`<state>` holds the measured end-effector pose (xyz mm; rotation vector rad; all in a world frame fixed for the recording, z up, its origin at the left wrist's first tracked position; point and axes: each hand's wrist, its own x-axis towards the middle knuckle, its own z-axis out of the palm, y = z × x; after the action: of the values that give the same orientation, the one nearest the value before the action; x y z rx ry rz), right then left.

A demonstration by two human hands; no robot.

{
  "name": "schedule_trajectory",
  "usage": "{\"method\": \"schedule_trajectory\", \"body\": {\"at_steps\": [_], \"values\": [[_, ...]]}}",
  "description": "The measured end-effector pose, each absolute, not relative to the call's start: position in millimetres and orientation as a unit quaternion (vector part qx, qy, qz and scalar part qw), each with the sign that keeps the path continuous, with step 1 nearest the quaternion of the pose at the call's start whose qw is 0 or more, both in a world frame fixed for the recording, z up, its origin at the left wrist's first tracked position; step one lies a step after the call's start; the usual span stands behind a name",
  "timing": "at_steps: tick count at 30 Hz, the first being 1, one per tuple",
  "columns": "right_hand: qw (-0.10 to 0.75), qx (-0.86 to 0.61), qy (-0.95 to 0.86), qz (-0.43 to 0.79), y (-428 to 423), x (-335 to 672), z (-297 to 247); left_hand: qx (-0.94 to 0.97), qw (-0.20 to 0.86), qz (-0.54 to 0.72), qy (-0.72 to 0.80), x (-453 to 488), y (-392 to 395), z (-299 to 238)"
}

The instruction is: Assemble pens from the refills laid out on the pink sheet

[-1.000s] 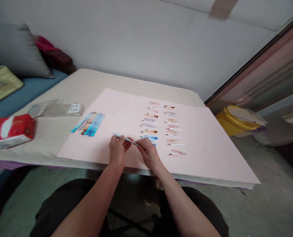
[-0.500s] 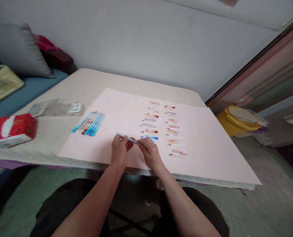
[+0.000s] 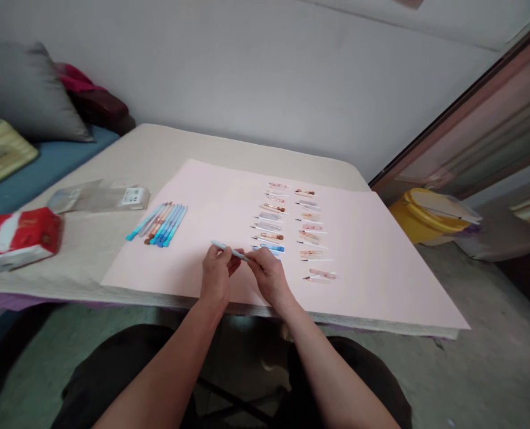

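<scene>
A light-blue pen (image 3: 225, 247) is held level between my hands above the front of a pale pink sheet (image 3: 220, 190). My left hand (image 3: 216, 271) is closed round its barrel, with one end poking out at upper left. At its other end, the fingers of my right hand (image 3: 267, 268) pinch the tip. Just beyond my right hand lies a column of taken-apart pens (image 3: 269, 227), barrels beside thin white refills. A second such column (image 3: 312, 227) runs to its right. Left of my hands lies a row of whole pens (image 3: 161, 223) in blue, brown and grey.
On the cloth-covered table (image 3: 229, 146), left of the sheet, are a red-and-white tissue pack (image 3: 18, 238) and a clear plastic bag (image 3: 90, 196) with a small white box (image 3: 135, 198). A yellow bucket (image 3: 425, 220) stands on the floor at right. A wall rises behind the table.
Both hands keep their hold on the pen in nearly the same place. The whole view has shifted slightly; nothing on the sheet has visibly been moved.
</scene>
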<state>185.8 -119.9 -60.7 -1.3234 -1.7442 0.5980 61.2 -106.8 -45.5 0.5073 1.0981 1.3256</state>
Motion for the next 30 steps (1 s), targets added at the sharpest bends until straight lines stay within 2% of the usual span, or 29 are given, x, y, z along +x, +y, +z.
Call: {"method": "schedule_trajectory", "body": {"at_steps": [2,7,10,16,21,26,30], "values": [[0.435,-0.539,-0.674,0.258,-120.0,186.0,-59.8,0.227,0.630,0.575,0.469,61.7,-107.1,-45.7],[0.468,-0.563,-0.555,0.395,-120.1,184.5,-58.5,0.250,0.643,0.580,0.432,64.0,-107.7,-45.6],[0.483,-0.569,-0.527,0.406,-120.6,181.0,-58.7,0.252,0.640,0.585,0.430,65.5,-107.6,-46.2],[0.453,-0.590,-0.537,0.398,-121.6,179.7,-55.6,0.254,0.644,0.578,0.432,64.8,-106.8,-51.6],[0.443,-0.568,-0.461,0.518,-121.2,183.2,-54.3,0.259,0.652,0.559,0.442,64.3,-106.7,-54.4],[0.460,-0.549,-0.432,0.548,-121.6,179.8,-55.0,0.261,0.660,0.564,0.422,65.7,-107.5,-51.2],[0.454,-0.514,-0.344,0.641,-123.7,176.7,-54.6,0.249,0.693,0.555,0.386,66.7,-108.7,-48.5]]}}
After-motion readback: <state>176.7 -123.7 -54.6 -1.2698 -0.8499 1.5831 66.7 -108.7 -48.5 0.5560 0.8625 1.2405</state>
